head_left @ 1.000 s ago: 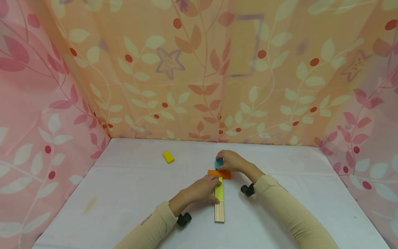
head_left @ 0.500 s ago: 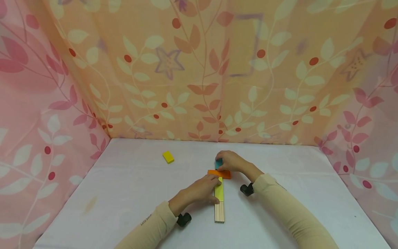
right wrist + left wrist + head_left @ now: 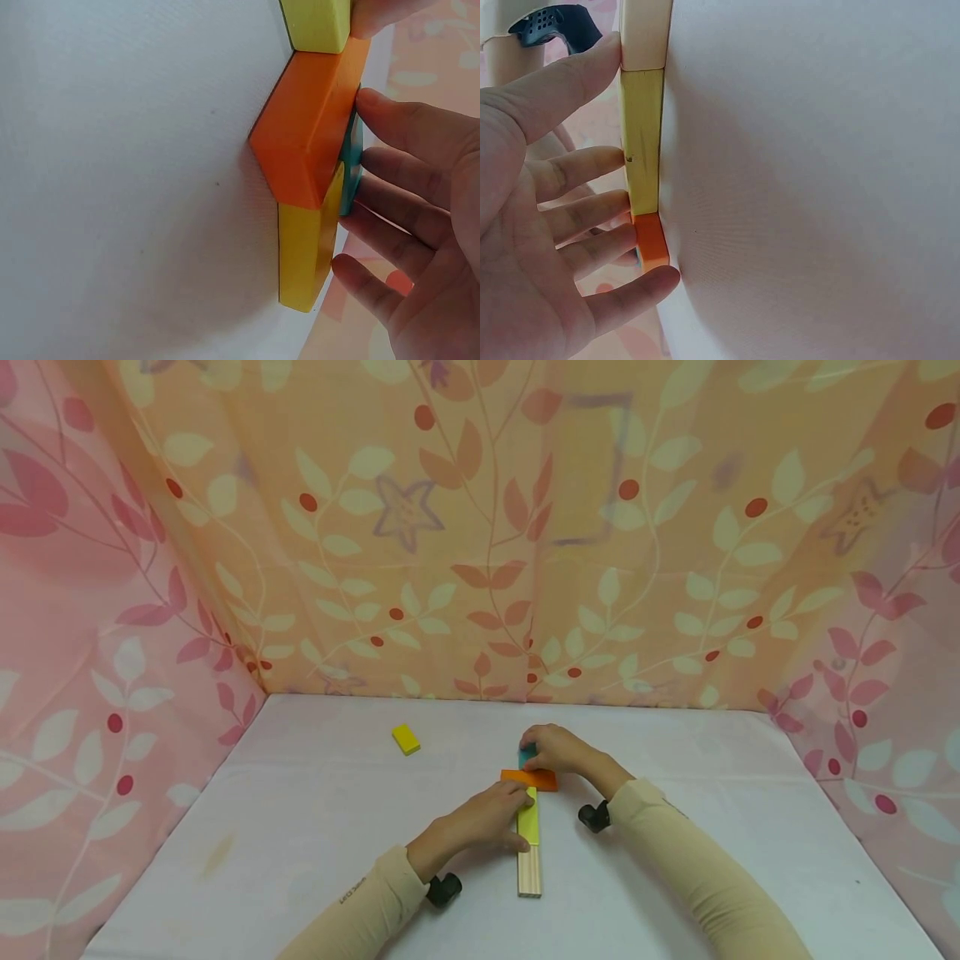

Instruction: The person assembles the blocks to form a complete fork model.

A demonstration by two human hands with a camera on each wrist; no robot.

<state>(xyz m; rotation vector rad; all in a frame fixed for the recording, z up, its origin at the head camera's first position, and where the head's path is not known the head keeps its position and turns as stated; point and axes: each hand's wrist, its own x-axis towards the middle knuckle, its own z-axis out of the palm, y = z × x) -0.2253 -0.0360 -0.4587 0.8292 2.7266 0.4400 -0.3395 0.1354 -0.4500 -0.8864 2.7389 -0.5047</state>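
A row of wooden blocks lies on the table. Nearest is a plain wood block point(image 3: 529, 872), then a lime-yellow block point(image 3: 528, 822), then an orange block point(image 3: 529, 779) set crosswise. My left hand point(image 3: 483, 818) lies along the row with fingers spread, fingertips right at the lime-yellow and orange blocks point(image 3: 652, 240), thumb at the plain block point(image 3: 646, 34). At the far end my right hand point(image 3: 562, 748) pinches a teal block point(image 3: 528, 752) between thumb and fingers. In the right wrist view, a yellow block point(image 3: 296, 255) abuts the orange one; in the head view the right hand hides it.
Another yellow block point(image 3: 406, 739) lies apart at the back left of the white-covered table point(image 3: 315, 827). Floral curtains point(image 3: 480, 527) rise behind and along both sides. Each wrist wears a black camera point(image 3: 445, 889).
Almost nothing differs. The right hand and the teal block have shifted very slightly; the left hand and the row of blocks have stayed in place.
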